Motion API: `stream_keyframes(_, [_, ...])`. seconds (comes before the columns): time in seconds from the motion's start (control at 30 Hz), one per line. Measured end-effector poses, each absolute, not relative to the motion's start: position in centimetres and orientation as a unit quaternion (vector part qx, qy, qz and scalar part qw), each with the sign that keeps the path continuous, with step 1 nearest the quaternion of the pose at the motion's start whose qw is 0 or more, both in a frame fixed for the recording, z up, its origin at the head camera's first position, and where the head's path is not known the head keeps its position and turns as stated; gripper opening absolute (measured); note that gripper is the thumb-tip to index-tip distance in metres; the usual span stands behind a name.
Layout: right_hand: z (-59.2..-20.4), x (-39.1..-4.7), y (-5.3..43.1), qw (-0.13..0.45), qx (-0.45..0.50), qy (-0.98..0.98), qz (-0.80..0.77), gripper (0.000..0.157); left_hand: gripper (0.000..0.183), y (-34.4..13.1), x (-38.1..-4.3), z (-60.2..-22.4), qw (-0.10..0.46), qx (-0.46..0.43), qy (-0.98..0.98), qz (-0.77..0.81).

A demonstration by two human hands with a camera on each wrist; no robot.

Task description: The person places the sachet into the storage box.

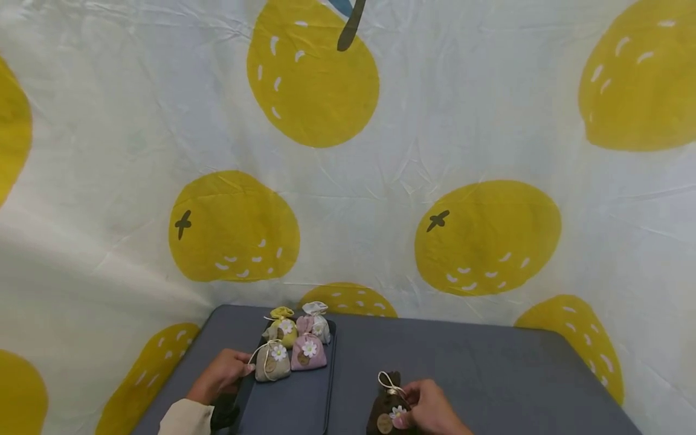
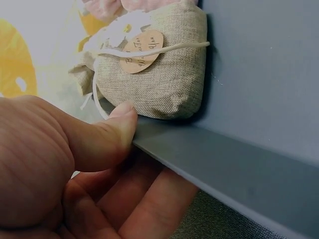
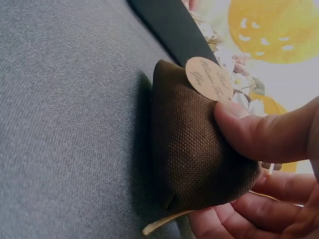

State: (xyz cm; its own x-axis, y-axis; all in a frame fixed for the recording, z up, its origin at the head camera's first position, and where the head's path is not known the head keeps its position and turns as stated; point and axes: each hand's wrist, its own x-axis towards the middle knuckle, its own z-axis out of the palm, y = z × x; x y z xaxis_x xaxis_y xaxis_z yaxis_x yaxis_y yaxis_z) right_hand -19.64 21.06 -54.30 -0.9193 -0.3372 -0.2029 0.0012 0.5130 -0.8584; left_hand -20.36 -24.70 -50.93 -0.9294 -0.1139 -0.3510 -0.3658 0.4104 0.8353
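Observation:
My left hand (image 1: 223, 373) grips the left rim of a dark tray (image 1: 288, 411), thumb on top and fingers curled underneath in the left wrist view. Just inside that rim lies a beige drawstring pouch (image 2: 149, 79) with a white flower and a round tag, close to my thumb. A pink pouch (image 1: 309, 357), a yellow pouch (image 1: 289, 338) and a white pouch (image 1: 324, 329) sit beside and behind it at the tray's far end. To the right of the tray, my right hand (image 1: 432, 409) holds a dark brown pouch (image 3: 192, 144) between thumb and fingers, by its side.
The tray rests on a grey cloth-covered table (image 1: 462, 362), which extends to the right of the brown pouch. Behind and to both sides hangs a white curtain (image 1: 380, 241) printed with yellow fruit.

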Motion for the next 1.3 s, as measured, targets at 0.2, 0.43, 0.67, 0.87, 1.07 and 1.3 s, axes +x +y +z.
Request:
stream_keyframes(0.2, [-52.1, -18.4, 20.3, 0.170, -0.099, 0.839, -0.508, 0.029, 0.033, -24.7, -20.3, -51.0, 0.122, -0.146, 0.825, 0.532])
stream_keyframes(0.43, [-51.1, -18.4, 20.1, 0.152, -0.128, 0.826, -0.527, 0.028, 0.032, -24.9, -20.6, -51.3, 0.121, -0.148, 0.819, 0.541])
stream_keyframes(0.67, [-49.8, -18.4, 19.1, 0.154, -0.135, 0.809, -0.551, 0.030, 0.036, -25.2, -20.7, -51.2, 0.140, -0.146, 0.816, 0.542])
stream_keyframes(0.87, [-48.9, -18.5, 18.2, 0.156, -0.137, 0.803, -0.559, 0.032, 0.038, -25.1, -20.5, -51.1, 0.140, -0.149, 0.810, 0.550])
stream_keyframes(1.07, [-48.1, -18.6, 17.2, 0.148, -0.140, 0.801, -0.562, 0.034, 0.038, -25.2, -20.6, -51.1, 0.143, -0.155, 0.812, 0.544])
stream_keyframes(1.3, [-47.2, -18.5, 16.3, 0.150, -0.149, 0.794, -0.570, 0.035, 0.038, -25.2, -20.5, -51.2, 0.140, -0.152, 0.810, 0.549])
